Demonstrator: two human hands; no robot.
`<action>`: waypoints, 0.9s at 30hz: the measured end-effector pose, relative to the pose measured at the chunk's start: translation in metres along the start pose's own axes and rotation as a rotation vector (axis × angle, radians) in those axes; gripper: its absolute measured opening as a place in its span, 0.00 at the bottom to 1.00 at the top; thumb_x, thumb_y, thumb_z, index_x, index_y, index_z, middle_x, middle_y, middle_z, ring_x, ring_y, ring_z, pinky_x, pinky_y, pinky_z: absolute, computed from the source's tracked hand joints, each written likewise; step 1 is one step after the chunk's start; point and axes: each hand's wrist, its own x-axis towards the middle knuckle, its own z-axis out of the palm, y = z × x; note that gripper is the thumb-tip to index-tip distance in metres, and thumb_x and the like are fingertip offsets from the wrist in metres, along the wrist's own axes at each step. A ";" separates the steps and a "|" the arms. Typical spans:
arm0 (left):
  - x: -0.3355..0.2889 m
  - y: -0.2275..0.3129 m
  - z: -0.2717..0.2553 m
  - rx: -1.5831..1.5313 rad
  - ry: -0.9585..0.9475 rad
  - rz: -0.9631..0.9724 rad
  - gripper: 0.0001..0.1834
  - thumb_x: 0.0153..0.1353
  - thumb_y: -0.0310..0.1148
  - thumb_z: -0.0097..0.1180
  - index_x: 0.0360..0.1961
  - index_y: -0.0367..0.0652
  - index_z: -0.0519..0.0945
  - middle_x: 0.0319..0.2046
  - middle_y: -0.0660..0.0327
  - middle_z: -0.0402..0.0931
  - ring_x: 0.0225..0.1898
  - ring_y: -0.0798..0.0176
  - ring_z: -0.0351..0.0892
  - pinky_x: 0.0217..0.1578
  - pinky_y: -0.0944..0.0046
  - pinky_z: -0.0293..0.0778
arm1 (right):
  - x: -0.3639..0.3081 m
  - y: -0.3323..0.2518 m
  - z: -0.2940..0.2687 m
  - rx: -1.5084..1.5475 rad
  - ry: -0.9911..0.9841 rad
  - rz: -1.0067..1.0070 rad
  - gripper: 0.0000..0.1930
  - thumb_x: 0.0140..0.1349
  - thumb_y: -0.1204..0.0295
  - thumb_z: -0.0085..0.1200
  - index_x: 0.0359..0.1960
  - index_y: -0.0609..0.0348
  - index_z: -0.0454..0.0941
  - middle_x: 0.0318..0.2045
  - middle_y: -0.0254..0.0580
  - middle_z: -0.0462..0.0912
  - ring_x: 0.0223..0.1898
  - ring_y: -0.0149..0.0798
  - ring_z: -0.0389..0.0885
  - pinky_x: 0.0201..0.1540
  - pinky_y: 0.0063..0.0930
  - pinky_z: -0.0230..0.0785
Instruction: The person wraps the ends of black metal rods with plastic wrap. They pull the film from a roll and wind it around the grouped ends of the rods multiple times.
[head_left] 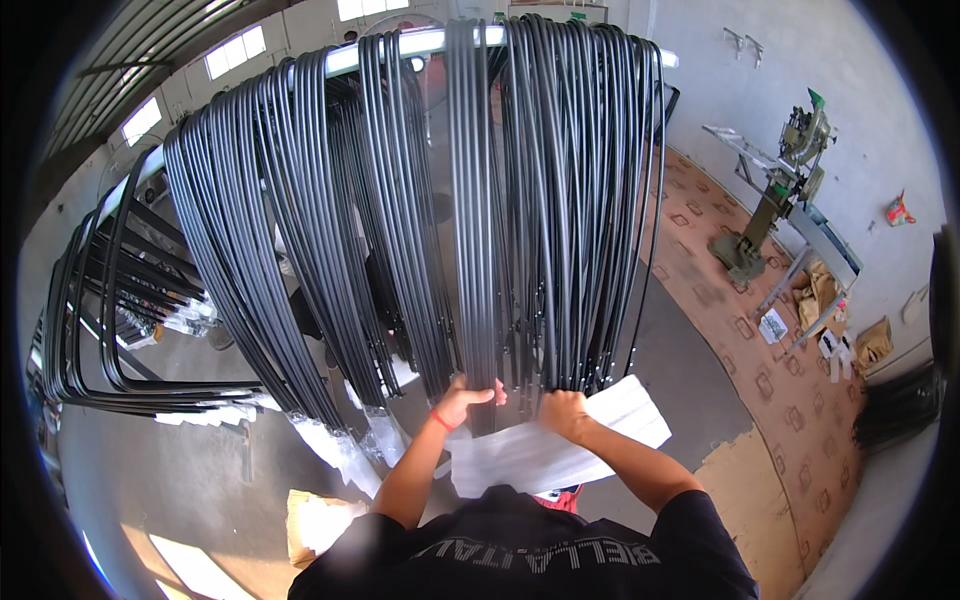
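Left hand: [465,400] raised and closed around the lower end of a bundle of black tubing loops [480,250], thumb side up, a red wristband [441,421] on the wrist.
Right hand: [563,412] closed on the neighbouring bundle's lower end, pinching the top edge of a white wrapping sheet [560,450] against it.
Tubing loops: long, thin, black, draped in dense bunches over a pale overhead rack bar [420,42], hanging down to hand level at frame centre.
Wrapping sheet: white, creased, spread slantwise below both hands, in front of the black shirt [520,550].
Finished bundles: to the left, lower ends sheathed in clear plastic sleeves [335,445].
Side rack: further black loops [110,300] hung at far left.
Floor: grey concrete, patterned brown covering [790,400] to the right, a cardboard box [315,525] at lower left.
Background: green stand-mounted machine [780,190] against the white wall, with scraps of brown paper beside it.
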 end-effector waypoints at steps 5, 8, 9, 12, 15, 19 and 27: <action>-0.010 0.001 -0.009 -0.012 0.031 0.005 0.11 0.47 0.24 0.55 0.35 0.34 0.74 0.30 0.54 0.76 0.35 0.57 0.77 0.40 0.61 0.71 | 0.005 0.061 0.024 0.014 0.167 0.169 0.11 0.54 0.65 0.42 0.28 0.54 0.76 0.23 0.45 0.79 0.26 0.45 0.80 0.30 0.39 0.71; -0.014 0.003 -0.010 -0.002 0.026 0.003 0.12 0.46 0.24 0.55 0.35 0.34 0.74 0.31 0.53 0.76 0.35 0.56 0.77 0.40 0.61 0.72 | 0.008 0.084 0.024 0.054 0.209 0.202 0.10 0.53 0.66 0.43 0.28 0.53 0.77 0.23 0.46 0.79 0.26 0.47 0.79 0.31 0.40 0.71; -0.017 0.004 -0.014 -0.034 0.011 -0.004 0.13 0.46 0.24 0.55 0.35 0.33 0.74 0.31 0.52 0.76 0.35 0.55 0.77 0.40 0.60 0.72 | 0.008 0.084 0.019 0.051 0.182 0.187 0.11 0.54 0.65 0.42 0.27 0.55 0.76 0.25 0.45 0.79 0.28 0.46 0.80 0.31 0.38 0.72; -0.029 0.008 -0.008 -0.051 0.108 -0.033 0.15 0.44 0.22 0.56 0.37 0.32 0.72 0.31 0.51 0.75 0.35 0.51 0.77 0.41 0.55 0.72 | -0.005 0.077 -0.015 0.116 0.154 0.007 0.16 0.55 0.57 0.42 0.27 0.56 0.77 0.27 0.45 0.80 0.30 0.46 0.80 0.33 0.38 0.72; -0.031 0.015 0.001 -0.008 0.125 -0.043 0.15 0.45 0.22 0.55 0.37 0.31 0.72 0.31 0.50 0.75 0.36 0.51 0.77 0.42 0.55 0.72 | -0.007 0.064 -0.038 0.423 -0.103 -0.303 0.29 0.50 0.40 0.43 0.27 0.57 0.79 0.22 0.46 0.79 0.28 0.49 0.78 0.32 0.38 0.71; -0.028 0.006 0.003 0.033 0.146 -0.054 0.22 0.50 0.27 0.54 0.46 0.29 0.67 0.39 0.46 0.73 0.41 0.51 0.75 0.45 0.57 0.70 | -0.014 0.060 -0.027 0.803 -0.390 -0.603 0.26 0.48 0.46 0.52 0.22 0.61 0.77 0.17 0.37 0.76 0.21 0.33 0.72 0.27 0.28 0.65; -0.011 0.007 0.035 0.077 -0.145 -0.042 0.27 0.55 0.33 0.50 0.53 0.29 0.60 0.46 0.45 0.69 0.50 0.51 0.69 0.53 0.57 0.63 | -0.046 0.051 0.037 0.473 -0.212 -0.492 0.11 0.52 0.66 0.48 0.34 0.57 0.75 0.27 0.46 0.78 0.31 0.47 0.77 0.36 0.34 0.68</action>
